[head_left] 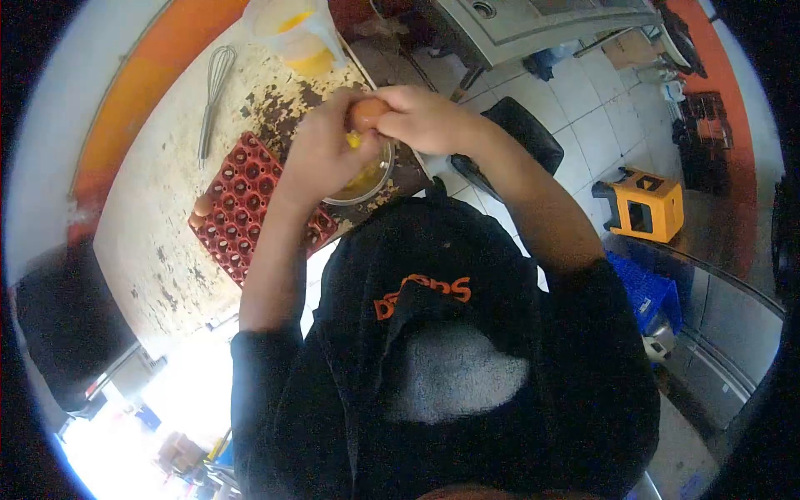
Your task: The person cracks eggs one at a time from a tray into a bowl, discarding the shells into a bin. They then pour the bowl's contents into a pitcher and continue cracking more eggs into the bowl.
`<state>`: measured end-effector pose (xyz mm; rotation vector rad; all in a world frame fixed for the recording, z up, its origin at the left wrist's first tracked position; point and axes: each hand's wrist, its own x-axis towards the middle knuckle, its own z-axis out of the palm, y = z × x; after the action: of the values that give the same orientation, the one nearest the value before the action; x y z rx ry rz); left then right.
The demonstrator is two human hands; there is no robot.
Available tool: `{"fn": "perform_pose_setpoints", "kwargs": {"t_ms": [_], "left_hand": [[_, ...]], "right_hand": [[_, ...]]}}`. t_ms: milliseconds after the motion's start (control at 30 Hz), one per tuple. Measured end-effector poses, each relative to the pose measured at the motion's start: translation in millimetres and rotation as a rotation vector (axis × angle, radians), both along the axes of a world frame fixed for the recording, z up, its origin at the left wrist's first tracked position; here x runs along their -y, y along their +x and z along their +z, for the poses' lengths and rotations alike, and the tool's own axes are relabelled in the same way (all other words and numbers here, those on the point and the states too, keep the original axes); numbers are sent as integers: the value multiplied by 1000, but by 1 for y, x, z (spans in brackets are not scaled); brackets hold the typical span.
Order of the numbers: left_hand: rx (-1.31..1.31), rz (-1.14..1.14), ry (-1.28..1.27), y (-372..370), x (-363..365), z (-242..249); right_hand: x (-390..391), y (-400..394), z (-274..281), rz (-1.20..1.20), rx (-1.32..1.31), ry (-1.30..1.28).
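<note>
Both hands meet above a round metal bowl (388,171) with yellow egg in it. Between them is a brown eggshell (367,112). My left hand (327,148) has its fingers wrapped round the shell's left side, and my right hand (417,119) grips its right side. Yellow yolk shows just below the shell, over the bowl. The forearm and hand on the left hide part of the bowl. A red egg tray (242,197) lies left of the bowl, partly under my left forearm, with one brown egg (202,206) at its left edge.
A metal whisk (210,108) lies on the worn table (150,208). Behind the bowl stands a clear pitcher (292,37) holding yellow liquid. Right of the table are a dark stool (521,137), a yellow step stool (654,207) and a metal counter (517,29).
</note>
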<state>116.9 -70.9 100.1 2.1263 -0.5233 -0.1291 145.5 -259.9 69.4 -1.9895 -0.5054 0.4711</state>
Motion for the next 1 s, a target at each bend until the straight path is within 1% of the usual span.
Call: {"fn": "perform_pose_setpoints", "kwargs": {"t_ms": [67, 100, 133, 200, 233, 300, 333, 400, 433, 467, 500, 533, 600, 667, 700, 733, 800, 833, 933, 1000], "left_hand": [[41, 94, -16, -3, -14, -7], [-58, 124, -39, -8, -22, -5], [-60, 140, -44, -9, -30, -12], [-138, 246, -180, -16, -47, -36], [-224, 280, -298, -22, -48, -32], [-250, 378, -312, -33, -64, -46], [-271, 448, -312, -40, -70, -54], [-267, 511, -348, -51, -81, -60], [-276, 595, -386, -57, -83, -60], [-286, 677, -421, -63, -88, -62], [-270, 652, -357, -69, -100, -69], [-334, 701, -395, -76, -107, -72], [-320, 728, -434, -85, -118, -82], [-281, 717, -536, -93, -126, -91], [-243, 690, -584, -95, -129, -94], [-261, 696, -594, -98, -131, -94], [-262, 723, -526, -101, -133, -96], [-219, 693, -566, -102, -135, -102], [-279, 726, -544, -104, -132, -103], [-267, 701, -553, -104, -132, -104]], "right_hand": [[-13, 4, 15, 158, -84, 0], [-22, 6, 8, 182, -75, 86], [-26, 6, 4, 198, -78, 82], [-35, 2, -2, 71, -21, 103], [-37, 4, 0, 98, -35, 93], [-30, 12, 6, 96, -77, -96], [-23, 12, -5, 129, -98, -113], [-8, 13, -31, 224, 312, -412], [-7, 7, -36, 266, 292, -423], [-6, -8, -37, 246, 417, -485], [-7, -21, -40, 222, 543, -542], [-10, -28, -46, 256, 522, -552], [-13, -41, -57, 303, 572, -620], [-17, -47, -70, 326, 519, -695], [-18, -49, -75, 325, 537, -715], [-19, -49, -79, 323, 558, -733], [-20, -48, -84, 339, 555, -737], [-21, -48, -85, 342, 565, -731], [-23, -46, -85, 349, 543, -761], [-26, -43, -86, 350, 539, -772]]}}
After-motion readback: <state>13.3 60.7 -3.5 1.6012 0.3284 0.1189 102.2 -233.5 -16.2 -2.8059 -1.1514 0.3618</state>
